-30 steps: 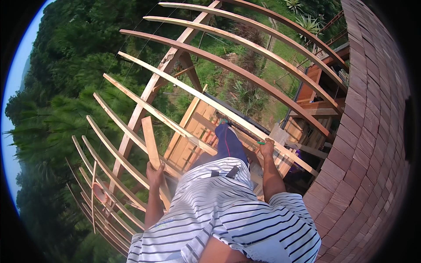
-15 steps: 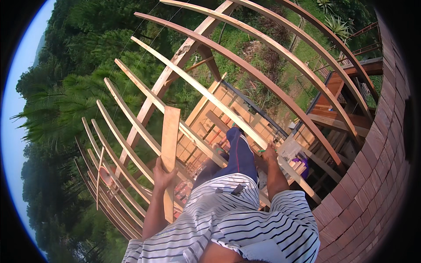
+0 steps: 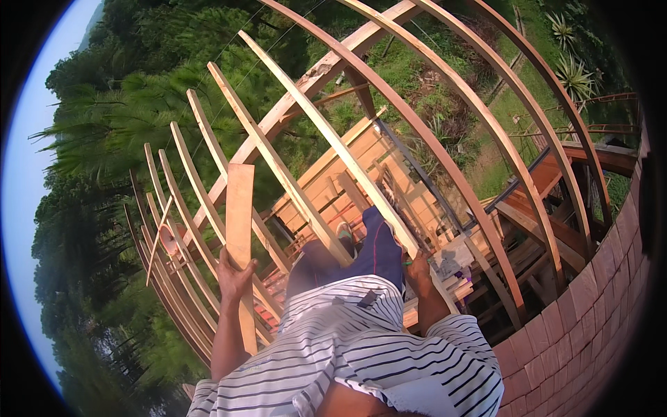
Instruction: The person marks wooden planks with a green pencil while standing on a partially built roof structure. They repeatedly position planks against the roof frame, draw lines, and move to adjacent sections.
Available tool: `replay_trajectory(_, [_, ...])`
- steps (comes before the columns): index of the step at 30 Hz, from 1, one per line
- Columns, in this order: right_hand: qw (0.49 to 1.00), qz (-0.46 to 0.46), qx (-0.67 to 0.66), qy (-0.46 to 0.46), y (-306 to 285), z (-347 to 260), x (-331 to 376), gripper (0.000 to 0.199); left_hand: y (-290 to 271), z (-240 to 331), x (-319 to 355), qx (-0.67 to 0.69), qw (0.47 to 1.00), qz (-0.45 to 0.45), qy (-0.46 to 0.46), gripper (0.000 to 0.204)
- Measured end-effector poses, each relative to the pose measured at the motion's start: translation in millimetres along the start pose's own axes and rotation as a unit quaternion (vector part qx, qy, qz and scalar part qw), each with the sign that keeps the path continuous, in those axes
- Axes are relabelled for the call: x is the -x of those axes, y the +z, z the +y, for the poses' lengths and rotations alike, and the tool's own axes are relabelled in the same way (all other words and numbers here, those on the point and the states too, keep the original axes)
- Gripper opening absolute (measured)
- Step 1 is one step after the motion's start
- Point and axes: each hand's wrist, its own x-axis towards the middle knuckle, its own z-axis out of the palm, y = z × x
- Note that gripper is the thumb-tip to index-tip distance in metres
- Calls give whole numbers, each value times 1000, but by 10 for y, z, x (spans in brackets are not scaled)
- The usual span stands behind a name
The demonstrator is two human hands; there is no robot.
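A flat wooden board [image 3: 240,201] stands up in my left hand [image 3: 235,276], whose fingers wrap around it below its middle. The board's lower end reaches down beside my forearm. My right hand [image 3: 418,274] is closed around a pale wooden rafter [image 3: 339,144] to the right of my leg; a small green thing shows by its fingers. My legs in dark blue trousers [image 3: 379,240] are among the rafters. One shoe [image 3: 344,231] shows between two of them, and the other foot is hidden.
Several rafters [image 3: 445,149] run across a thick beam [image 3: 326,68], with open gaps between them. Far below lie a timber floor [image 3: 333,187] and a grassy slope [image 3: 410,90]. Reddish shingles [image 3: 556,333] cover the roof on the right. Trees [image 3: 90,229] stand at the left.
My view has shifted, so the rafters sit differently in it. The board and my left hand appear farther left. My legs have shifted among the rafters; both hands keep their holds.
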Motion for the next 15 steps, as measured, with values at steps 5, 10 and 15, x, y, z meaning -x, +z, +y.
replay_trajectory(5, [973,-81,146,-163,205,628,-639,51,-242,-288,129,52,997,55,-12,62])
replay_trajectory(10, [983,28,-100,-150,-584,104,-711,48,-386,-757,563,-7,984,100,-147,61])
replay_trajectory(15, [921,87,-360,-124,-1382,-195,-1156,47,-196,-1030,781,94,978,121,-145,64])
